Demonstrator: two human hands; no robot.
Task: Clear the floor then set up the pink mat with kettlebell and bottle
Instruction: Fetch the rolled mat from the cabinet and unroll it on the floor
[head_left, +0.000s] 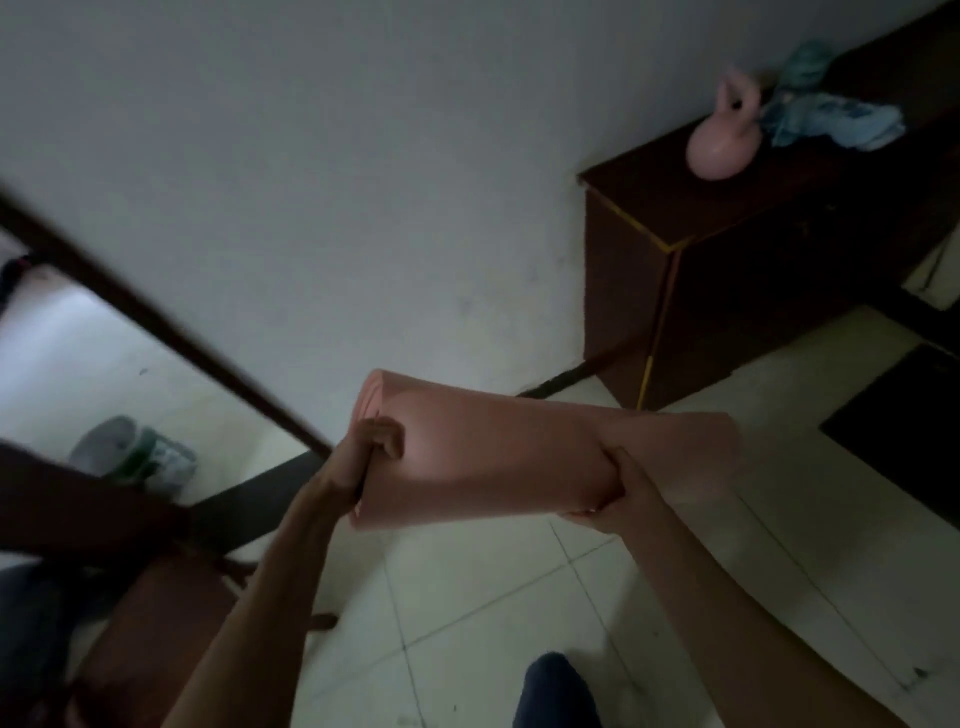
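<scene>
**Rolled pink mat held in both hands above the tiled floor**

Head view: the pink mat (498, 457) is rolled into a thick, loose cylinder and held roughly level in mid-air at the centre of the scene, above the floor. Its surface is smooth, matte and foam-like; the left end shows the spiral of its layers, and the outer flap hangs slack at the right end. The left hand (358, 462) clamps the near left end, fingers curled tight over the edge of the roll. The right hand (618, 493) wraps the roll from below, right of its middle, fingers pressed closed around it.

On the far right, a pink kettlebell (724, 137) with a rounded, glossy body and looped handle stands on a dark wooden cabinet (727, 291) set against the white wall. Just right of it lies a crumpled pale blue cloth (836, 122), touching or nearly touching the kettlebell. The floor (467, 613) is pale square tile with thin grout lines. A dark mat (904, 431) lies on the tiles at the right. The picture is dim and slightly blurred.
</scene>
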